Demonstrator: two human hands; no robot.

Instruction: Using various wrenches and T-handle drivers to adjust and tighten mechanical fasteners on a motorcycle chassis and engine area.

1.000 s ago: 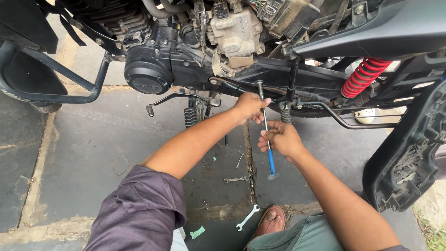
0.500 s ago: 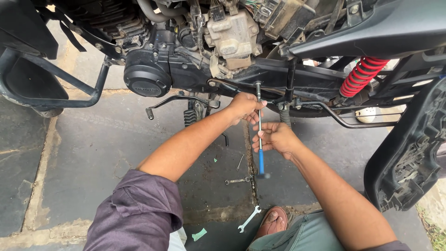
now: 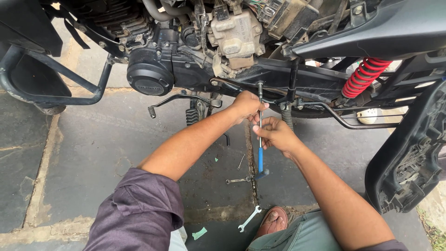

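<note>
A long ratchet wrench with a blue handle (image 3: 260, 160) stands almost upright, its socket end on the black frame of a motorcycle (image 3: 274, 76). My left hand (image 3: 247, 106) is closed around the upper part of its metal shaft, just below the frame. My right hand (image 3: 275, 133) grips the shaft lower down, above the blue handle. The two hands touch each other along the tool.
Two spanners (image 3: 239, 180) (image 3: 248, 218) and a thin rod lie on the stone floor below my arms. A red shock spring (image 3: 365, 76) is at the right, a black panel (image 3: 409, 153) at the far right, a crash guard (image 3: 51, 93) at the left. My foot (image 3: 273, 221) is at the bottom.
The wrench has swung from a slant to nearly upright, and both hands shifted a little left with it. My view has moved slightly.
</note>
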